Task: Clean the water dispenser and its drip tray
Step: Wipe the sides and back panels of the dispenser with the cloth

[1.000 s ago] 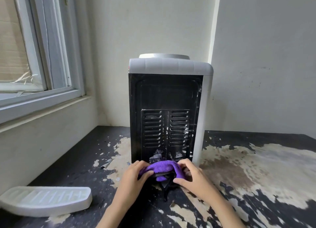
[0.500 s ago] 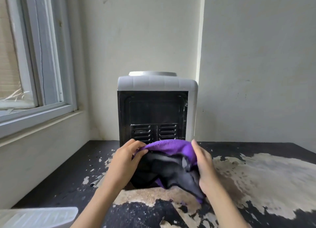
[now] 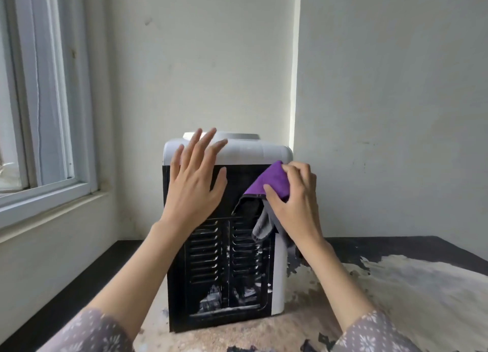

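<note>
The water dispenser [image 3: 219, 267] stands on the table with its black vented back panel facing me and a white top. My left hand [image 3: 194, 182] is raised with straight, spread fingers in front of the dispenser's upper left corner; whether it touches it I cannot tell. My right hand [image 3: 293, 198] grips a purple and grey cloth [image 3: 272, 185] against the upper right of the back panel, with a grey corner hanging down. The drip tray is out of view.
The worn black table [image 3: 396, 285] with pale peeled patches stretches to the right. A window [image 3: 39, 113] with a sill is on the left. White walls meet in a corner just behind the dispenser.
Both hands rose from the base of the back panel to its top. My left hand let go of the cloth and opened. My right hand carried the cloth to the upper right.
</note>
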Tool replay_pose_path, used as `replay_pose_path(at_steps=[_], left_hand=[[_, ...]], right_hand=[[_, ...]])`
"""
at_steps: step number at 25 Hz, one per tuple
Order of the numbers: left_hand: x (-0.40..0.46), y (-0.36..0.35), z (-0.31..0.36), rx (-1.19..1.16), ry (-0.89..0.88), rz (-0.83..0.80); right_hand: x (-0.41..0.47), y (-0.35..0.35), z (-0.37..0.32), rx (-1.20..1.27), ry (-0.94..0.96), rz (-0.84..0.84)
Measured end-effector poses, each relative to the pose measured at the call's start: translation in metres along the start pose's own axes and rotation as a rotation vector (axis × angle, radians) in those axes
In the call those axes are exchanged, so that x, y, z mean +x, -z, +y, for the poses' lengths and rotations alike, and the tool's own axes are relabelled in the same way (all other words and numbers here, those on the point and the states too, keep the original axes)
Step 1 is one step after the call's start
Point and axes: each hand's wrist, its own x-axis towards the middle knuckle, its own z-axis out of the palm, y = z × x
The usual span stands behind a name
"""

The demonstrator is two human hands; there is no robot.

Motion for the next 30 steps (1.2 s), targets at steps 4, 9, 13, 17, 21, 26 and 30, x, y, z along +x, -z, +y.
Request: replay_pose_path(at_steps=[4,9,13,17,21,26,30], left_hand=[[0.013,-0.015,-0.006,0.047,0.033,-0.025],[0.012,-0.023,-0.011,0.061,0.046,0.033],[0.012,-0.023,-0.013,0.074,0.015,0.035],[0.012,-0.022,-0.013,0.078,0.01,0.038],[0.012,-0.023,-0.012,0.072,0.021,0.044],[0.012,-0.024,-0.014,0.099,0.012,0.047],[0.012,-0.024,-0.016,0.101,0.001,0.051]], right_hand=[[-0.016,-0.015,0.009,-0.244,0.107,0.062],[-0.107,-0.023,0.033,-0.296,0.135,-0.063],[-0.162,-0.017,0.049,-0.281,0.156,-0.243],[-0.119,-0.003,0.028,-0.145,0.153,-0.123],[-0.03,-0.003,0.009,-0.148,0.137,0.132],[-0.052,-0.012,0.029,-0.379,0.359,0.064],[-0.135,-0.009,0.053,-0.367,0.388,-0.148]])
